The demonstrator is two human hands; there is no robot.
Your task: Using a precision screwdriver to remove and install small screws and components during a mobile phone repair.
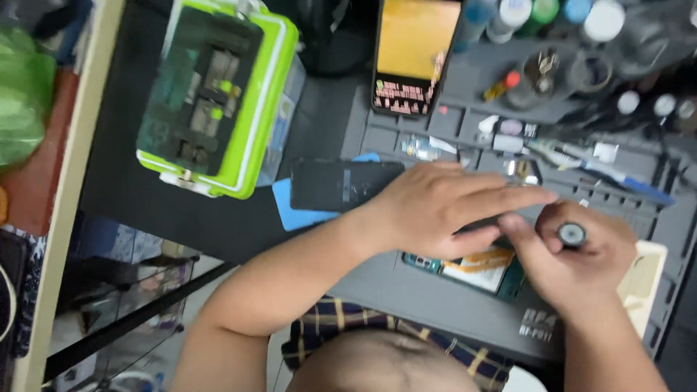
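The right hand [584, 265] is curled shut around a small tool whose round, dark cap [571, 234] shows on top; it looks like a precision screwdriver, though the shaft is hidden. The left hand [443, 207] lies flat with fingers stretched toward three o'clock, pressing down rather than gripping, over an opened smartphone [472, 267] that rests on the grey repair mat [406, 290] directly below both hands. Its exposed board and battery suggest a light, stiff but fragile thing, best steadied by the frame edges, not the inner parts. At nine o'clock from the left hand lies a dark back panel [341, 185] on a blue sheet [290, 210]. At twelve o'clock a second phone [416, 54] with a yellow screen stands lit. Toward ten o'clock sits a green-rimmed fixture box [218, 98]. Bottles [552, 14] and small tools crowd the tabletop at one o'clock.
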